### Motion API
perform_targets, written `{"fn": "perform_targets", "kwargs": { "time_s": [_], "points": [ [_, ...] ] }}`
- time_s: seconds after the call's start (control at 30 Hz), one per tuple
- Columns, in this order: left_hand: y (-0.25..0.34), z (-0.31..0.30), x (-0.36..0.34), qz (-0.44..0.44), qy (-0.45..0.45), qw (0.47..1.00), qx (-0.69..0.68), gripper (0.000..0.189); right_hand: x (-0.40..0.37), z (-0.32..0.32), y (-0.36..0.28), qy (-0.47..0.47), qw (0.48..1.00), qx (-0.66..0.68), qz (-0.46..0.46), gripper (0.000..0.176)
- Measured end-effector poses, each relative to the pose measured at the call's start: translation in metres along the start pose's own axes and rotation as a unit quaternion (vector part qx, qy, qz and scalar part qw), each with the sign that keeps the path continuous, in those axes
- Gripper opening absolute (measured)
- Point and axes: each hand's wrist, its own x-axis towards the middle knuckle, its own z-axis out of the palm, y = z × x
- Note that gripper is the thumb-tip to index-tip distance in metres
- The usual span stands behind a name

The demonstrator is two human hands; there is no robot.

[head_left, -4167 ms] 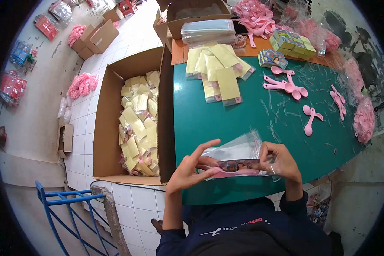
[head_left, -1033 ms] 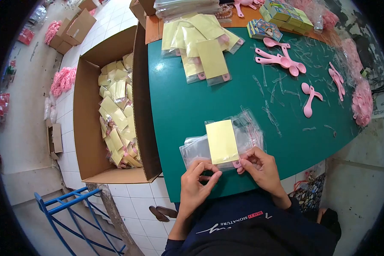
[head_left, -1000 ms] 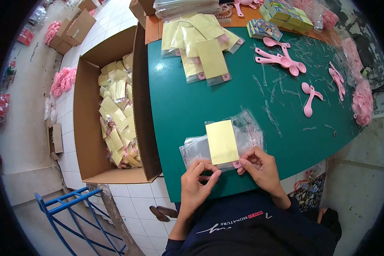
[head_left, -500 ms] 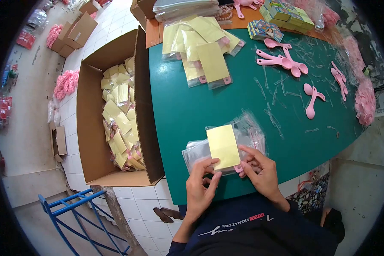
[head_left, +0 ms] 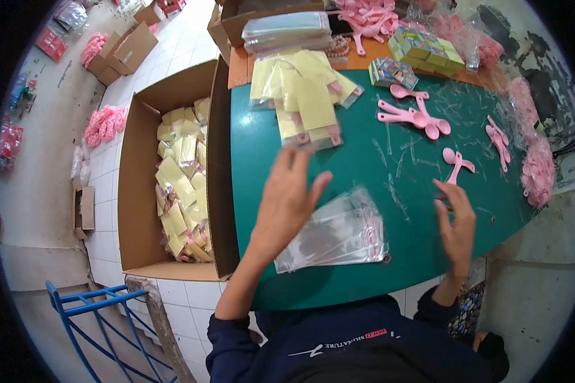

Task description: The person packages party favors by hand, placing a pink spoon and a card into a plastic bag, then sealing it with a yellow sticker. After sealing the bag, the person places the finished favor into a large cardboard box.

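Hovering over the table (head_left: pixel 262 153), your left hand (head_left: pixel 287 201) is spread wide and holds nothing, with its fingertips just short of the near end of the packs (head_left: pixel 303 96) and its forearm passing the left end of the bags (head_left: pixel 335 233). Your right hand (head_left: pixel 457 220) is out to the right of the bags, also empty, fingers loosely open and pointing at the spoon pair (head_left: pixel 455 163) just beyond them.

The bags lie flat in a fanned stack right in front of your body, probably so that either hand can reach them without stretching. The packs are piled straight beyond the bags, well apart from them, likely to keep filled ones away from empty ones. To the right of the packs, more spoons (head_left: pixel 415 116) lie in a loose heap.

The box (head_left: pixel 134 191), left of the bags, stands hard against the table's left edge with its wall (head_left: pixel 220 166) there. Its top is open and it is part full of yellow packs.

You have bare green between the bags and the packs. Right of the bags, thin film strips (head_left: pixel 397 195) litter the top. The bags sit close to the near edge, so there is little room on your side
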Motion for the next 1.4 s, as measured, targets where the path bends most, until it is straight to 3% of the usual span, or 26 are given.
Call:
{"fn": "perform_targets", "kwargs": {
  "time_s": [0.07,0.1,0.2,0.3,0.4,0.5,0.6,0.7,0.8,0.9,1.03,1.1,1.23,1.33,1.4],
  "points": [
    [-0.003,0.010,-0.014,-0.009,-0.155,0.984,-0.087,0.041,-0.007,-0.021,0.044,-0.007,0.987,-0.162,-0.002,0.026],
    [-0.003,0.015,-0.020,0.003,-0.144,0.987,-0.069,0.039,-0.010,-0.028,0.056,-0.029,0.978,-0.204,0.011,0.023],
    [-0.003,0.033,-0.032,0.031,-0.114,0.993,-0.029,0.034,-0.015,-0.041,0.082,-0.010,0.988,-0.150,0.045,0.018],
    [-0.008,0.042,-0.035,-0.005,-0.151,0.983,-0.107,0.033,-0.005,-0.041,0.089,0.005,0.987,-0.153,0.045,0.016],
    [-0.005,0.036,-0.030,-0.017,-0.187,0.971,-0.148,0.031,0.018,-0.020,0.091,0.051,0.990,-0.062,0.118,0.019],
    [-0.002,0.029,-0.027,0.036,-0.164,0.977,-0.133,0.027,0.046,-0.009,0.098,0.099,0.978,-0.109,0.146,0.024],
    [0.002,0.020,-0.028,0.032,-0.163,0.977,-0.135,0.023,0.063,-0.006,0.116,0.088,0.977,-0.119,0.155,0.024],
    [0.000,0.015,-0.031,0.042,-0.184,0.975,-0.119,0.020,0.062,-0.001,0.137,0.079,0.982,-0.133,0.105,0.026],
    [-0.004,0.012,-0.034,0.043,-0.194,0.969,-0.147,0.017,0.058,-0.013,0.132,0.085,0.970,-0.145,0.174,0.026],
    [-0.009,0.003,-0.035,0.018,-0.199,0.919,-0.341,0.014,0.055,-0.023,0.080,0.175,0.977,-0.058,0.105,0.028],
    [0.000,-0.015,-0.036,-0.088,-0.244,0.863,-0.434,0.013,0.070,-0.004,0.035,0.015,0.985,0.167,0.045,0.026],
    [0.006,-0.021,-0.034,-0.137,-0.275,0.845,-0.438,0.013,0.097,0.019,0.021,-0.124,0.964,0.233,0.024,0.024],
    [0.004,-0.020,-0.042,-0.141,-0.295,0.840,-0.432,0.017,0.144,0.079,0.002,-0.283,0.937,0.206,0.005,0.023],
    [-0.001,-0.028,-0.051,-0.152,-0.292,0.832,-0.448,0.017,0.164,0.110,-0.025,-0.309,0.927,0.210,-0.007,0.024],
    [-0.005,-0.031,-0.053,-0.163,-0.289,0.824,-0.459,0.018,0.179,0.131,-0.033,-0.277,0.938,0.198,-0.064,0.022]
  ]
}}
